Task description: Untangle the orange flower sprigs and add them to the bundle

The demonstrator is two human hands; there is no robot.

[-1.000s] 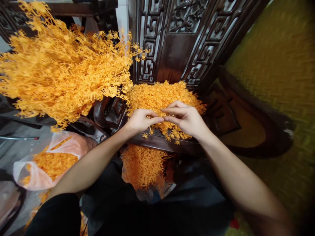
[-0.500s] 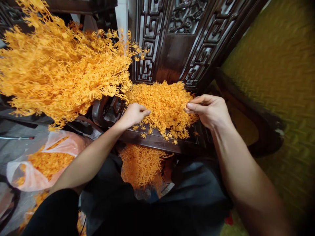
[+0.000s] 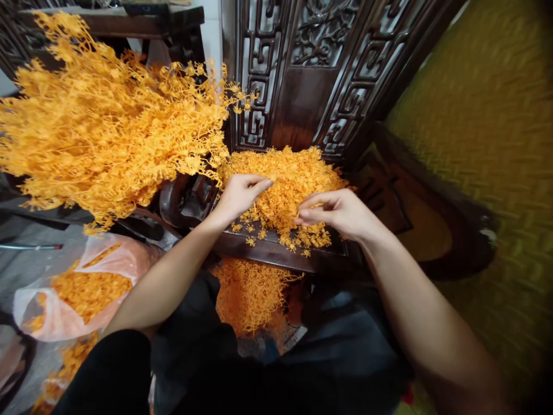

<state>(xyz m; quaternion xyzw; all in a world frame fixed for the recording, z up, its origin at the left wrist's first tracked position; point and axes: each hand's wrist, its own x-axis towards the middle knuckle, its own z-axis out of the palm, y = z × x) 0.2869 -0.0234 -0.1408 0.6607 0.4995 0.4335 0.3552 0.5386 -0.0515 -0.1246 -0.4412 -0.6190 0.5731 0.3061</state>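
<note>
A heap of small orange plastic-looking flower pieces (image 3: 280,167) covers much of a dark wooden seat (image 3: 268,248). Over its left side, my left hand (image 3: 242,199) is closed, thumb against the fingers; whatever it may hold is hidden. My right hand (image 3: 337,212) pinches with thumb and fingertips above the heap's front right. A speck of orange shows at those fingertips, too small to make out. Left of the heap lies a big bundle of branching orange stems with flower heads (image 3: 116,132), touched by neither hand.
Carved wooden backrest (image 3: 298,104) rises behind the heap. Below the seat edge, between my knees, is a mass of thin orange stems (image 3: 250,294). A pinkish plastic bag (image 3: 142,259) with orange pieces stands on the floor at left. At right lies a yellow woven surface (image 3: 475,115).
My right hand has moved left and down, from the heap's right edge to over its front. My left hand has shifted slightly right. The view has tilted a little.
</note>
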